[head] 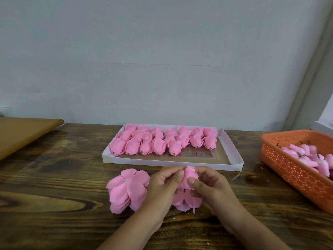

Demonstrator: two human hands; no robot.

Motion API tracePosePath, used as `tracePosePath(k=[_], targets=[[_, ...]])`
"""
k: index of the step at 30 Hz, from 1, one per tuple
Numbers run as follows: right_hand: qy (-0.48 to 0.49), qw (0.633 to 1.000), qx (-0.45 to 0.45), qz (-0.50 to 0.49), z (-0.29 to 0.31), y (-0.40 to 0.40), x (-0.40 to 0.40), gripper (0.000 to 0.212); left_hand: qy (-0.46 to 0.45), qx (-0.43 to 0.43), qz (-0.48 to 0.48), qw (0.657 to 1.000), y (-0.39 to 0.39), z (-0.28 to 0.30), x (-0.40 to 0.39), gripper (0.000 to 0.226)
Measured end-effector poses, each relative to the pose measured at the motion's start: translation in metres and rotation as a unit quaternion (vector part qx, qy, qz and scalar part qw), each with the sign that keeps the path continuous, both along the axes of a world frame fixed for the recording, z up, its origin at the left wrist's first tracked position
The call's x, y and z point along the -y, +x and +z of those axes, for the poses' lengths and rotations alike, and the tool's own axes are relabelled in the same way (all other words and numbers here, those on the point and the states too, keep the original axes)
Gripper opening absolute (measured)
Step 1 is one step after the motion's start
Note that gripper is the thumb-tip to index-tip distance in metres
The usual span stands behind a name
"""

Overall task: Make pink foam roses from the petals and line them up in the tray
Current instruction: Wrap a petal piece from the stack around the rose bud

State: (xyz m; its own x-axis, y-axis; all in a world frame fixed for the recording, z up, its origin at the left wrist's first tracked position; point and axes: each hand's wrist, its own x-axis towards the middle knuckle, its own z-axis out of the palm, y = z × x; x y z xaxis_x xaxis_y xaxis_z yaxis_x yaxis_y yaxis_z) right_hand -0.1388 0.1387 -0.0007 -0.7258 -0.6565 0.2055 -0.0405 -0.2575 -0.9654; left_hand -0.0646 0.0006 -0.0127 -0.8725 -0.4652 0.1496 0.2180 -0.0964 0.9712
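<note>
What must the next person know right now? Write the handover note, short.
Left hand and right hand: fingers of both pinch one half-made rose, held above the table just in front of the tray.
Petals: loose stack left of the hands, more under the rose.
Buds: in the orange basket, right.
Done: rows of roses fill the tray's far part.
Left: finish this rose, place it, fill the near strip.

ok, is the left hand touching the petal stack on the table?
Cannot tell. In the head view the left hand overlaps the right edge of the petal stack, so any contact or gap is hidden. Its fingers pinch the rose.
</note>
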Motion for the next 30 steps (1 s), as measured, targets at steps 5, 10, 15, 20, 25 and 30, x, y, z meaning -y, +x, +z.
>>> tracePosePath(k=[5,10,15,20,25,30], targets=[[-0.006,1.0,-0.017,-0.018,-0.0016,0.0018,0.0016,0.018,-0.053,-0.034,0.083,0.994,0.0006,0.0009,0.0021,0.01],[0.005,0.996,-0.039,-0.083,-0.0035,0.0007,0.0032,0.024,-0.166,-0.02,0.083,0.982,0.0044,-0.0012,0.0022,0.019],[0.002,0.993,-0.044,-0.11,-0.0014,-0.002,0.0018,0.026,-0.187,-0.041,0.028,0.981,0.0074,0.0025,-0.0064,0.044],[-0.003,0.998,-0.005,-0.063,-0.001,-0.0012,0.001,0.02,-0.135,-0.031,0.047,0.989,0.0051,0.0028,-0.0039,0.036],[0.003,0.999,0.033,-0.037,0.0007,-0.0019,-0.0012,0.026,-0.066,-0.023,0.014,0.997,0.0042,0.0045,-0.0008,0.025],[0.004,0.999,0.04,-0.02,0.0034,-0.0012,-0.0008,0.025,0.012,0.01,0.001,1.0,0.0037,0.0043,0.0017,0.029]])
